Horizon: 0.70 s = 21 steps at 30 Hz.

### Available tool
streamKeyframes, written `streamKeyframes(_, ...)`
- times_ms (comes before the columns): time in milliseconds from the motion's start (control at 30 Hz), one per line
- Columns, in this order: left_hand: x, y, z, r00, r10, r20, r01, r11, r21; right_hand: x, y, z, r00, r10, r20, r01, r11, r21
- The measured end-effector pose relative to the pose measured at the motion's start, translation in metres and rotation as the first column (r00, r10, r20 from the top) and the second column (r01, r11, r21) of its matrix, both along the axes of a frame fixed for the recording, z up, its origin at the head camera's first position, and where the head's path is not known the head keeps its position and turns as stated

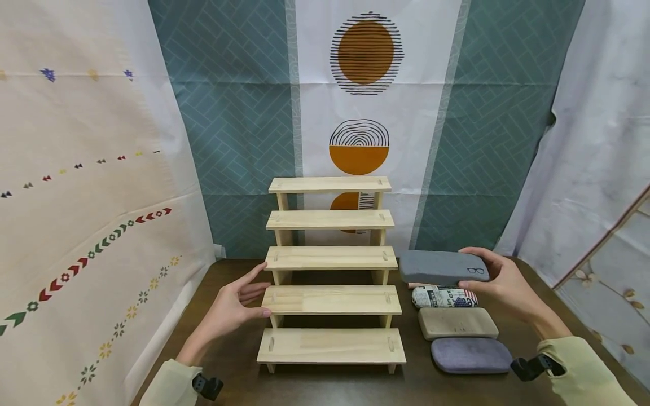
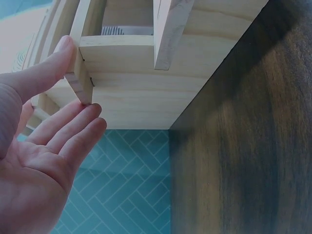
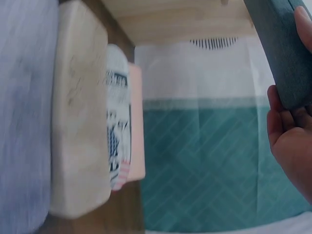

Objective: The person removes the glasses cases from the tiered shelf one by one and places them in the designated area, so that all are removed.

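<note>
My right hand (image 1: 500,279) holds a blue-grey glasses case (image 1: 431,267) with a small glasses drawing on its lid. The case is lifted over a row of cases, beside the third step of a pale wooden stepped rack (image 1: 330,345). In the right wrist view its dark side (image 3: 285,53) sits between thumb and fingers. At the rack's left side, my left hand (image 1: 231,307) grips the end of a step, thumb at the front edge. The left wrist view shows the fingers (image 2: 80,129) touching that board's end (image 2: 79,80).
Right of the rack lie a purple case (image 1: 471,355), a beige case (image 1: 458,323), a printed case (image 1: 442,296) and a pink case (image 3: 137,122). They rest on a dark wooden table (image 1: 223,389). Patterned cloths (image 1: 228,113) hang behind and at both sides.
</note>
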State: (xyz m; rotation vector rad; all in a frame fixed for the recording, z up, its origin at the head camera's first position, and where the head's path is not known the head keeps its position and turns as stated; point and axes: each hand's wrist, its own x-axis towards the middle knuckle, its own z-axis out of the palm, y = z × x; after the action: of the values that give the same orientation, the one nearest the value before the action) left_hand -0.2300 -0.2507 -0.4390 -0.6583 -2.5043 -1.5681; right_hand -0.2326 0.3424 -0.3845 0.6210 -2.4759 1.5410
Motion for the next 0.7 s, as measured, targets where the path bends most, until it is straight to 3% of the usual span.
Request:
streamKeyframes(400,-0.002,0.000,0.000,1.000,-0.014,0.011,0.014,1.000,0.021,0.014,0.053,-0.019,0.996,-0.078,-0.037,0.079,0.996,0.032)
streamKeyframes(700,-0.002,-0.001,-0.001,1.000,-0.020,0.022,0.020,0.999,0.028,0.029,0.095,-0.039,0.996,-0.082,0.019,0.082,0.997,0.007)
